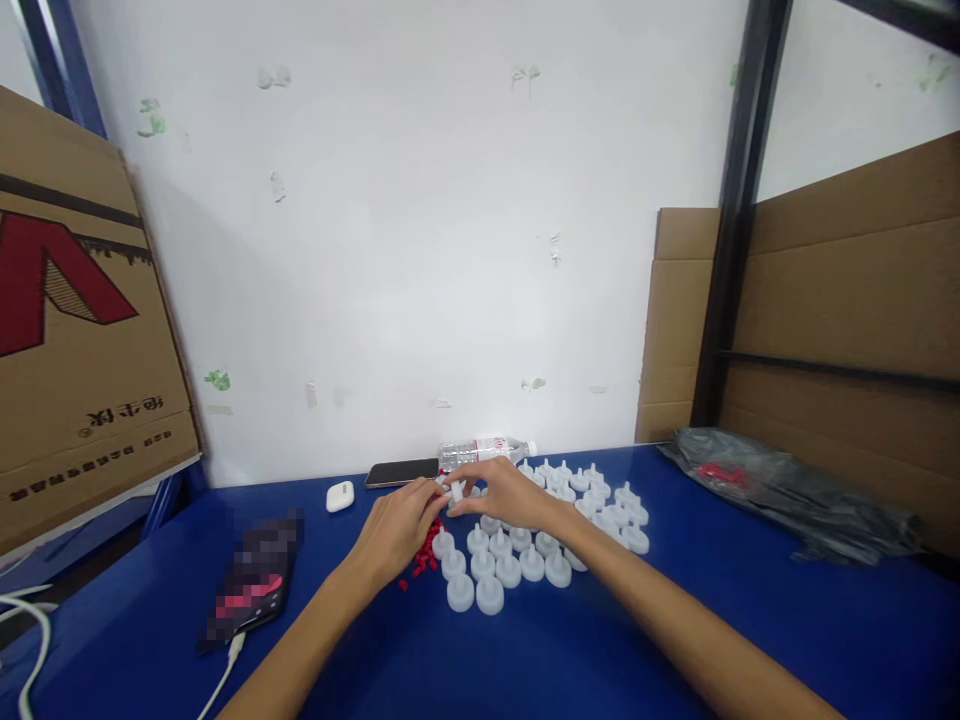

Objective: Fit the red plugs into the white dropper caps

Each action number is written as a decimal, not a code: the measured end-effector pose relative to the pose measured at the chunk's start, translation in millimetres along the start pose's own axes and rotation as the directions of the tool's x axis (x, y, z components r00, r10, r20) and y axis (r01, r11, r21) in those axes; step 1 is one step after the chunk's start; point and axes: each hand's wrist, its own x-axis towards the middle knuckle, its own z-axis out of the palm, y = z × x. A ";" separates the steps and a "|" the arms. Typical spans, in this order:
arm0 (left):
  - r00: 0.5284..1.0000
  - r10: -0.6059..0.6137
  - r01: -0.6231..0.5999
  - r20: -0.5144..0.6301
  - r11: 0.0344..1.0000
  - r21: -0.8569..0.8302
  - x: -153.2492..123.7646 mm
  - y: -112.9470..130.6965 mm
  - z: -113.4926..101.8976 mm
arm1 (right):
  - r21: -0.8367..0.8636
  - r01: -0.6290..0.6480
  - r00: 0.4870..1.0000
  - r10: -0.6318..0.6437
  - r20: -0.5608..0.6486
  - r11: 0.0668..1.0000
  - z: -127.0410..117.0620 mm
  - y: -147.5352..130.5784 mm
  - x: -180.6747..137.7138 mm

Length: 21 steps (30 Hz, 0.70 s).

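Note:
My right hand [508, 494] pinches a white nozzle cap [457, 491] between thumb and fingers, above the near-middle of the blue table. Close against its left side, my left hand [403, 518] has its fingertips pressed together at the cap; what they hold, if anything, is too small to make out. Many more white nozzle caps [508, 571] stand with spouts up, in rows below and to the right of my hands. Small red pieces [426, 556] lie in a loose heap beneath my left hand, partly hidden by it.
Behind my hands lie a clear plastic bottle [469, 455] and a dark phone [401, 472]. A white earbud case [340, 496] sits left of them. At the left is another phone [255, 580] with a white cable. A grey plastic bag [795, 500] lies right, beside cardboard [847, 300].

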 end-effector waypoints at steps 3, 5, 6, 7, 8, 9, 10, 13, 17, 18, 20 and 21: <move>1.000 0.000 0.001 -0.008 0.999 0.032 1.1 2.1 -2.0 | -0.134 0.042 0.999 -0.042 -0.001 0.990 1.5 3.9 2.1; 0.998 -0.031 0.032 -0.048 0.999 0.025 3.6 4.6 -4.7 | -0.213 0.092 0.995 -0.097 -0.015 0.973 0.6 4.4 3.5; 0.996 -0.053 0.054 -0.074 0.999 0.009 5.3 5.9 -6.1 | -0.251 0.123 0.991 -0.133 -0.024 0.960 0.2 4.0 4.2; 0.992 -0.074 0.073 -0.098 0.997 -0.016 7.3 7.0 -7.3 | -0.288 0.159 0.984 -0.175 -0.030 0.944 0.1 3.5 5.0; 0.989 -0.093 0.088 -0.113 0.995 -0.046 9.4 8.0 -7.9 | -0.326 0.200 0.975 -0.221 -0.030 0.924 0.3 3.2 5.9; 0.987 -0.107 0.098 -0.119 0.992 -0.079 11.4 8.6 -8.0 | -0.364 0.242 0.963 -0.269 -0.023 0.899 0.6 3.2 6.9; 0.985 -0.122 0.108 -0.122 0.988 -0.114 13.2 8.9 -7.5 | -0.402 0.285 0.949 -0.315 -0.009 0.870 0.6 3.8 8.0; 0.982 -0.163 0.133 -0.099 0.956 -0.261 15.5 7.1 -4.0 | -0.502 0.346 0.920 -0.391 0.017 0.793 -6.8 9.9 9.0; 0.979 -0.199 0.195 0.039 0.868 -0.457 9.9 0.1 -3.3 | -0.536 0.104 0.925 -0.280 -0.258 0.838 -41.7 25.1 0.8; 0.974 -0.221 0.216 0.039 0.876 -0.431 8.0 -1.8 -4.3 | -0.514 0.001 0.897 -0.228 -0.378 0.858 -51.1 28.9 -2.2; 0.967 -0.253 0.238 -0.024 0.935 -0.263 4.8 -5.0 -6.3 | -0.449 -0.137 0.833 -0.143 -0.534 0.883 -63.7 34.9 -7.0; 0.968 -0.245 0.234 -0.060 0.960 -0.151 3.7 -6.1 -6.8 | -0.425 -0.164 0.820 -0.117 -0.561 0.890 -65.8 36.5 -8.4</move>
